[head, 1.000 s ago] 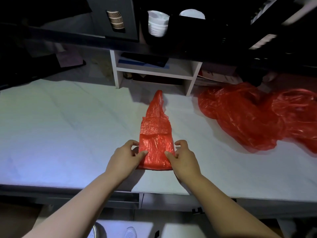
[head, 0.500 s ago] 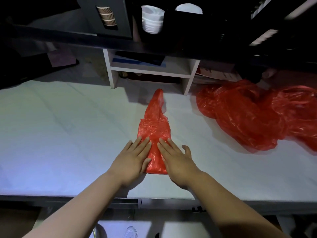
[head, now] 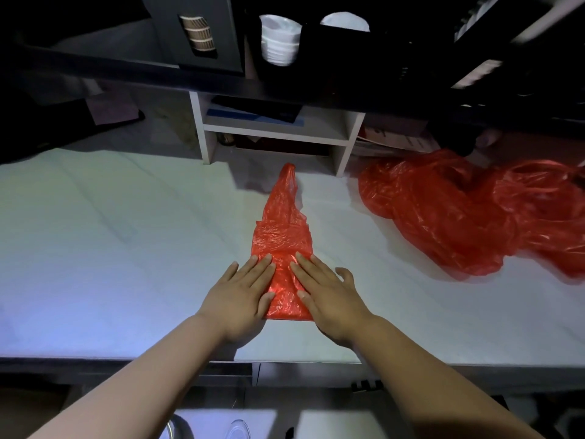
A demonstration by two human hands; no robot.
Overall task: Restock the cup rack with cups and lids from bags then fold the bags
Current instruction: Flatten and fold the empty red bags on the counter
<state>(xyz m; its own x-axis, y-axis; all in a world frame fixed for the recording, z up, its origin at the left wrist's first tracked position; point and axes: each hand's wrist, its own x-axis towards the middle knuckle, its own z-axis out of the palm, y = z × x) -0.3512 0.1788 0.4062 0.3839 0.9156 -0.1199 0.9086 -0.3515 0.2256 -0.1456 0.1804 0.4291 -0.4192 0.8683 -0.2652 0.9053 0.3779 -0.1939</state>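
A red plastic bag (head: 282, 229), folded into a narrow wedge, lies flat on the white counter (head: 110, 248) with its handle end pointing away from me. My left hand (head: 242, 294) and my right hand (head: 326, 296) press palm-down on its near end, fingers straight and together, one on each side. A second red bag (head: 474, 210) lies crumpled at the right. Above, the dark cup rack (head: 221, 36) holds brown ribbed cups (head: 198, 34), stacked white cups (head: 279, 39) and a white lid (head: 345, 22).
A small white shelf unit (head: 275, 131) with flat dark and blue items stands at the back of the counter behind the folded bag. Papers lie at the back right. The counter's front edge runs just under my wrists.
A second ago my fingers pinched the near end of the bag. Both hands then flattened on it, and the fold now lies pressed down. My view has shifted slightly.
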